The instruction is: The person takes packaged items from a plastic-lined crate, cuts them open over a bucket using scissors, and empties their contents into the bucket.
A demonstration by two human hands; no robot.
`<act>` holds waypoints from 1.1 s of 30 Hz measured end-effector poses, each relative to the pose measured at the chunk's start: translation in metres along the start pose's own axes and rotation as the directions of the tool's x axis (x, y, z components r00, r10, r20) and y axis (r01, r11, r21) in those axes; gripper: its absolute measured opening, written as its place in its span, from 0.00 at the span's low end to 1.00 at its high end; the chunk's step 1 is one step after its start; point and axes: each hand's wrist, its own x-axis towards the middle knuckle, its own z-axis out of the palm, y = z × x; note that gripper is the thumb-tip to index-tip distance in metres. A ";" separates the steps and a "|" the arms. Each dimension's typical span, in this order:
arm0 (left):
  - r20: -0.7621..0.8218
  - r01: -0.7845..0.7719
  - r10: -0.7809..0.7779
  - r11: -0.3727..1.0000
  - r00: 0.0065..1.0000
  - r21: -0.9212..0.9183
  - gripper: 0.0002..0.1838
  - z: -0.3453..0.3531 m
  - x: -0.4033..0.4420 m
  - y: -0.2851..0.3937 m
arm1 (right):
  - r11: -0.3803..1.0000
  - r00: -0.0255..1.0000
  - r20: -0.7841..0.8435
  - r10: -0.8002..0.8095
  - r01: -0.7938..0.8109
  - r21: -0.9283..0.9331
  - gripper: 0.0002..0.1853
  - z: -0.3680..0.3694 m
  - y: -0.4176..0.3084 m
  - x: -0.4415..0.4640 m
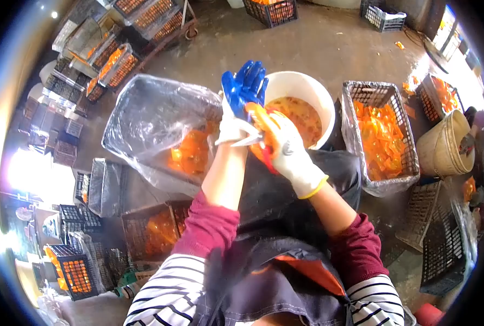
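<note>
My left hand [243, 89], in a blue-coated glove with a white cuff, is held up with its fingers spread beside the white bucket. My right hand [282, 142] wears a white glove with orange coating and a yellow-edged cuff. Its orange fingers touch the base of the left glove. A small knife [246, 142] is held in my right hand, its pale blade pointing left across the left wrist and a red part showing below. The white bucket [324, 103] holds orange-brown liquid with bits in it.
A crate lined with clear plastic [144, 117] on the left holds orange pieces. A black crate [346, 108] of orange peel-like pieces stands right, near a beige bucket [437, 144]. Stacked crates [149, 22] on a wheeled cart are upper left; another crate [277, 13] sits at the back.
</note>
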 end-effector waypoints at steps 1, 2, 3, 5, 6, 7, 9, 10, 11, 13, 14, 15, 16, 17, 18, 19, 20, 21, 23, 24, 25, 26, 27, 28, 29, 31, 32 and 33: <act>-0.019 -0.005 0.005 1.000 1.000 -0.002 0.34 -0.007 0.001 -0.001 | 0.997 0.999 0.046 0.019 -0.016 -0.072 0.39 0.006 -0.009 -0.003; -0.036 -0.025 0.025 1.000 0.999 0.003 0.34 -0.016 0.004 -0.002 | 0.981 0.991 -0.082 -0.106 0.091 -0.170 0.37 0.015 -0.007 0.001; -0.047 -0.051 0.051 0.999 0.998 0.009 0.34 -0.025 0.008 -0.003 | 0.995 0.999 -0.021 -0.029 0.027 -0.092 0.35 0.013 -0.011 0.003; -0.035 -0.049 0.051 0.998 0.998 0.034 0.35 -0.034 0.013 -0.005 | 0.986 0.982 0.088 0.168 -0.166 -0.034 0.33 0.019 -0.010 0.004; -0.037 -0.028 0.029 0.999 0.999 0.041 0.35 -0.044 0.014 -0.008 | 0.993 0.993 -0.055 0.101 -0.097 0.066 0.29 0.030 -0.004 0.001; -0.035 -0.006 0.007 0.999 0.999 0.048 0.36 -0.045 0.014 -0.008 | 0.878 0.958 -0.028 0.286 -0.251 0.408 0.28 0.030 -0.011 0.003; -0.072 0.010 -0.009 1.000 0.997 0.023 0.38 -0.046 0.019 -0.004 | 0.283 0.809 0.210 0.549 -0.417 0.864 0.27 0.029 -0.028 0.004; -0.060 0.013 -0.013 1.000 0.998 -0.002 0.39 -0.040 0.017 0.000 | 0.324 0.832 0.248 0.496 -0.442 0.836 0.27 0.027 -0.027 0.004; -0.048 0.018 -0.019 1.000 0.999 -0.024 0.41 -0.034 0.014 0.004 | 0.344 0.851 0.259 0.458 -0.438 0.831 0.27 0.032 -0.026 0.001; -0.096 0.034 -0.040 0.998 0.995 -0.062 0.49 -0.021 0.008 0.011 | 0.679 0.936 0.203 0.286 -0.348 0.646 0.24 0.033 -0.036 -0.003; -0.146 0.050 -0.067 0.992 0.987 -0.118 0.51 -0.017 0.010 0.016 | 0.901 0.981 0.133 0.143 -0.185 0.393 0.23 0.028 -0.048 -0.003; -0.194 0.067 -0.101 0.982 0.976 -0.174 0.53 -0.013 0.011 0.020 | 0.978 0.987 0.146 0.060 -0.088 0.192 0.23 0.028 -0.050 0.000; -0.054 0.080 -0.089 0.986 0.995 -0.148 0.60 -0.015 0.011 0.024 | 0.969 0.989 0.121 0.085 -0.111 0.221 0.23 0.030 -0.055 -0.001; -0.038 0.053 -0.059 0.989 0.998 -0.139 0.58 -0.015 0.011 0.025 | 0.959 0.990 0.093 0.106 -0.126 0.253 0.24 0.031 -0.059 -0.002; -0.003 0.046 -0.047 0.992 0.999 -0.120 0.57 -0.016 0.011 0.027 | 0.951 0.975 0.168 0.144 -0.183 0.248 0.24 0.030 -0.061 -0.003; 0.028 0.040 -0.037 0.994 0.999 -0.102 0.57 -0.015 0.008 0.029 | 0.952 0.990 0.116 0.086 -0.116 0.283 0.25 0.031 -0.063 -0.003; 0.053 0.020 -0.015 0.996 0.998 -0.093 0.56 -0.014 0.006 0.031 | 0.981 0.991 0.118 0.060 -0.081 0.178 0.25 0.027 -0.066 -0.003; 0.078 0.001 0.006 0.997 0.997 -0.083 0.55 -0.012 0.004 0.032 | 0.996 0.992 0.122 0.037 -0.046 0.072 0.25 0.021 -0.072 0.000; 0.121 -0.033 0.041 0.997 0.992 -0.067 0.52 -0.012 0.003 0.034 | 0.972 0.989 -0.042 -0.139 0.128 -0.199 0.27 0.018 -0.073 0.009; 0.136 -0.047 0.055 0.997 0.989 -0.061 0.51 -0.012 0.002 0.034 | 0.921 0.966 -0.101 -0.237 0.190 -0.341 0.28 0.017 -0.073 0.012; 0.152 -0.059 0.067 0.997 0.986 -0.053 0.50 -0.010 0.001 0.034 | 0.934 0.982 -0.058 -0.178 0.151 -0.323 0.28 0.021 -0.072 0.012; 0.152 -0.047 0.059 0.996 0.987 -0.078 0.47 -0.006 0.000 0.032 | 0.946 0.993 -0.015 -0.119 0.109 -0.306 0.27 0.029 -0.068 0.011; 0.135 -0.049 0.058 0.996 0.989 -0.068 0.47 -0.004 -0.002 0.031 | 0.954 0.998 0.027 -0.060 0.065 -0.291 0.27 0.035 -0.065 0.011; 0.119 -0.053 0.060 0.997 0.991 -0.061 0.47 -0.001 -0.003 0.031 | 0.953 0.997 0.070 -0.025 0.045 -0.301 0.29 0.036 -0.062 0.014; 0.098 -0.058 0.063 0.997 0.993 -0.055 0.47 0.002 -0.005 0.029 | 0.961 0.996 0.064 -0.053 0.069 -0.268 0.29 0.034 -0.059 0.017; 0.129 -0.040 0.055 0.992 0.990 -0.120 0.46 0.000 -0.012 0.027 | 0.975 0.993 0.053 -0.102 0.110 -0.191 0.27 0.033 -0.058 0.022; 0.148 -0.020 0.043 0.987 0.988 -0.159 0.46 0.000 -0.013 0.028 | 0.991 0.992 0.109 -0.063 0.074 -0.108 0.23 0.027 -0.061 0.028; 0.169 0.002 0.033 0.980 0.985 -0.199 0.46 0.001 -0.012 0.029 | 1.000 0.993 0.113 -0.020 0.021 -0.013 0.23 0.022 -0.066 0.029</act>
